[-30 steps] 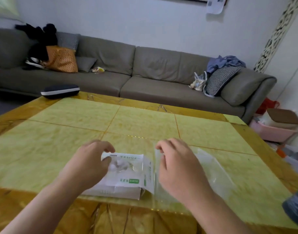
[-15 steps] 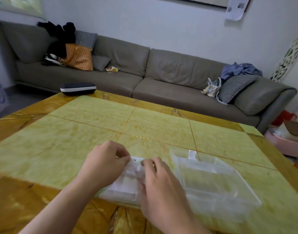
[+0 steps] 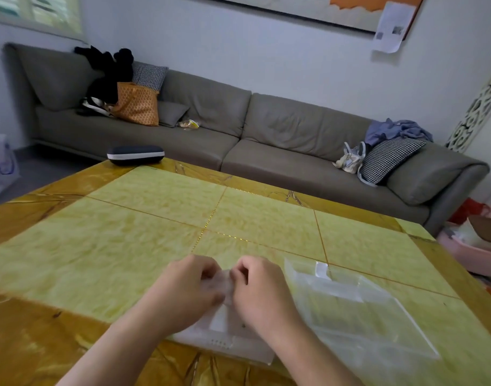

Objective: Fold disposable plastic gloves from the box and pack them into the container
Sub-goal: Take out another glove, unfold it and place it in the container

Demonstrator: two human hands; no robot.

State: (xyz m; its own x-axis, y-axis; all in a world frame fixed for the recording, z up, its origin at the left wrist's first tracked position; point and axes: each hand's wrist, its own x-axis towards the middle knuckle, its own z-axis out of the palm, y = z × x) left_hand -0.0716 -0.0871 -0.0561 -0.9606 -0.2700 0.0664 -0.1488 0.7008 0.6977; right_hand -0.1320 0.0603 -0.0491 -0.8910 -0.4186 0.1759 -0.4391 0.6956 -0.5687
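A white glove box [image 3: 224, 341] lies flat near the front edge of the yellow table [image 3: 127, 246], mostly hidden under my hands. My left hand [image 3: 188, 288] and my right hand [image 3: 261, 291] hover close together just above it. Both pinch a thin clear plastic glove [image 3: 224, 282] between their curled fingers. The glove is blurred and only a small crumpled part shows between the hands. A clear plastic container [image 3: 378, 316] lies open on the table right beside the box, to the right of my right hand.
A dark case with a white stripe [image 3: 135, 155] sits at the table's far left corner. A grey sofa [image 3: 266, 140] with bags and cushions runs behind the table. A pink bin [image 3: 467, 254] stands on the floor past the right edge.
The head camera tilted up and left. My hands came together over the box, and they now hold a glove raised slightly above it.
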